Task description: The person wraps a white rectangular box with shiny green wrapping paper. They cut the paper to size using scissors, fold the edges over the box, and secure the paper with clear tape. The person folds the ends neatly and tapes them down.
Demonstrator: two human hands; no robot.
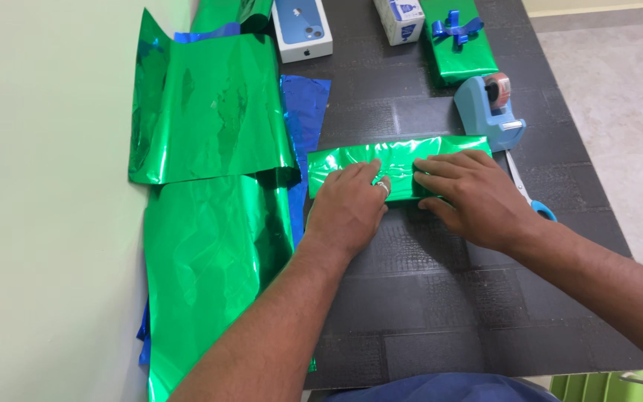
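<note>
The left hand (347,205) is laid palm down on the green foil-wrapped parcel (392,160), its fingers stretched forward and close together, pressing flat on the foil with nothing clasped; a ring is seen on one finger. The right hand (470,197) is laid likewise on the parcel's right half, fingers spread slightly and pointed left, so that the fingertips of the two hands almost meet over the middle. No grip is closed by either hand: both are flat and open upon the wrapping. Both forearms are extended from the lower edge of the view, the left rising steeply, the right coming in from the lower right.

The parcel lies lengthwise across the dark desk (426,313), near its centre. Just beyond its right end a blue tape dispenser (489,108) is set, and blue-handled scissors (533,201) are partly hidden behind the right hand. To the left, large green foil sheets (210,112) are spread over blue foil (306,104). Farther back, a finished green gift with a blue bow (455,41) and two small boxes (303,30) are seen.
</note>
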